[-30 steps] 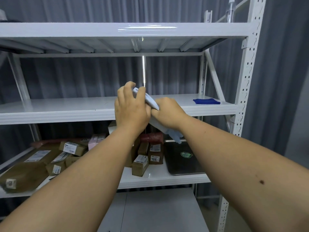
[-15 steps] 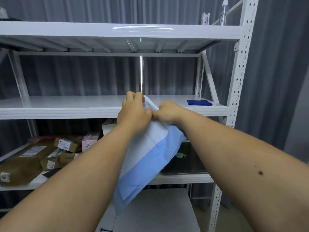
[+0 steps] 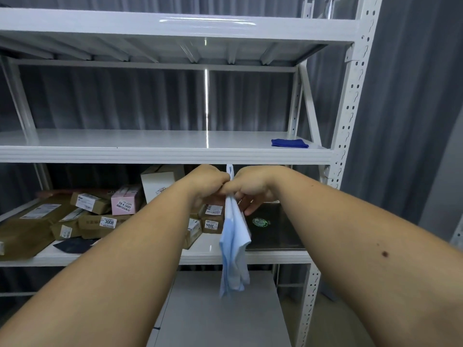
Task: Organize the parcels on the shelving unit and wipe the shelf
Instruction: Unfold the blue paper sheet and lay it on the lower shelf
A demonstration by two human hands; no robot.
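Note:
A pale blue and white sheet (image 3: pixel 234 249) hangs limp below my two hands, bunched into a narrow strip. My left hand (image 3: pixel 208 185) and my right hand (image 3: pixel 253 186) pinch its top edge together, knuckles touching, just under the front lip of the middle shelf (image 3: pixel 160 155). Behind my arms, on the lower shelf (image 3: pixel 250 257), lie several parcels: brown cartons (image 3: pixel 100 222), a pink box (image 3: pixel 125 202), a white box (image 3: pixel 160 182) and a flat black package (image 3: pixel 273 227) at the right.
A folded dark blue cloth (image 3: pixel 290 143) lies at the right end of the middle shelf. The white perforated upright (image 3: pixel 350 101) stands at right. A grey low surface (image 3: pixel 220 309) sits under the lower shelf. Grey curtains hang behind.
My hands have dropped from in front of the middle shelf to just under its edge. The sheet, spread wide half a second ago, now hangs gathered into a narrow strip.

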